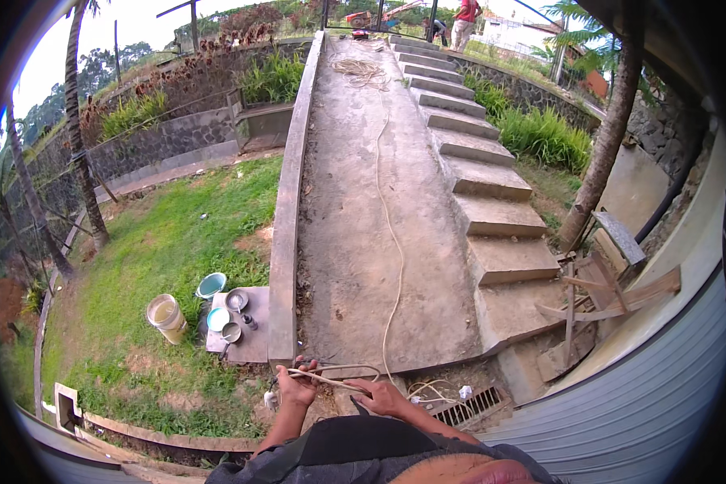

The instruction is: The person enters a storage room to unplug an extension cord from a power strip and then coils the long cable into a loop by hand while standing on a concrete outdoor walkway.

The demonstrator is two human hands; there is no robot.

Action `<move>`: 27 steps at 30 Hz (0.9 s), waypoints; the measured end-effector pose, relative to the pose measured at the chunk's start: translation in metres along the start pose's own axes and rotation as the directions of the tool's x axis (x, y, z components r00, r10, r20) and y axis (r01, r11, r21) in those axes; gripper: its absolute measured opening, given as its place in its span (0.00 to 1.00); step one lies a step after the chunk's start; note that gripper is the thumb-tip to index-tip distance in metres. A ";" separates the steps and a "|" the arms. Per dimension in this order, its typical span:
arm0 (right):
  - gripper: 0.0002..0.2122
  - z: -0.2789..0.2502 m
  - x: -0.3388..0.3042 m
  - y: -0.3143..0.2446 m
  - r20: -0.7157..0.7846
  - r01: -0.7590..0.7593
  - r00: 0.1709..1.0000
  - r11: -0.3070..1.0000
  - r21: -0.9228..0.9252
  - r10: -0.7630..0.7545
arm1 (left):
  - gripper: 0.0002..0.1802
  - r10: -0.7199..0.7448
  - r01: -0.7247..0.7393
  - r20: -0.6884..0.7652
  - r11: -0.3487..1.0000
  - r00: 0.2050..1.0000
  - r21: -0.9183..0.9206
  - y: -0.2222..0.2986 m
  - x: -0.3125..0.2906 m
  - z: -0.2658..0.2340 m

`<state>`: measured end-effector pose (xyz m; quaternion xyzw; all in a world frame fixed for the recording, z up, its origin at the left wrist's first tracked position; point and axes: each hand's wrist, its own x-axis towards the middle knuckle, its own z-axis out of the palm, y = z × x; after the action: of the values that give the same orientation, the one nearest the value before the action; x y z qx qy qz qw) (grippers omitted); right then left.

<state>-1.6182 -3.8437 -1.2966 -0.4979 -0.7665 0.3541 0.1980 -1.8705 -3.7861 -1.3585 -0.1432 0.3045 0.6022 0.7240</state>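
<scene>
A long beige cable (397,242) runs down the concrete ramp to where I stand at its foot. My left hand (300,387) is closed around part of it, palm up, with a bent length stretching across to the right. On that same length my right hand (383,398) is closed too, its fingers bent over the cable. Beside my left wrist hangs a small white piece (271,399), too small to name surely. More of the cable lies in a loose pile (361,73) near the ramp's top.
Concrete steps (492,215) climb along the ramp's right, a low kerb (286,242) its left. A metal drain grate (469,407) lies near my right hand. Left are a bucket (168,316) and a slab (256,339) with bowls. Broken boards (605,290) lean right; a person (465,24) stands uphill.
</scene>
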 end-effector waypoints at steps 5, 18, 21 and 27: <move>0.15 0.033 -0.045 0.093 -0.082 -0.196 0.979 0.976 -0.096 0.188 | 0.35 0.044 -0.027 0.268 0.997 0.962 -0.066 0.054 -0.020 0.014; 0.15 0.090 0.002 0.129 0.052 -0.102 0.993 0.987 -0.124 0.109 | 0.47 -0.058 0.150 0.927 0.989 0.372 0.002 0.044 -0.114 0.119; 0.21 0.070 -0.005 0.108 0.107 -0.302 0.946 0.951 -0.064 0.307 | 0.42 0.153 -0.065 0.940 0.988 0.304 -0.140 0.069 -0.156 0.158; 0.40 0.034 0.010 0.047 -0.036 0.230 0.973 0.965 0.129 -0.227 | 0.34 0.149 0.013 0.843 0.983 0.516 -0.182 0.077 -0.141 0.174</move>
<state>-1.6157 -3.8350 -1.3547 -0.3957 -0.7914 0.3738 0.2782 -1.9099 -3.7791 -1.1248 0.1229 -0.1354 0.6458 0.7413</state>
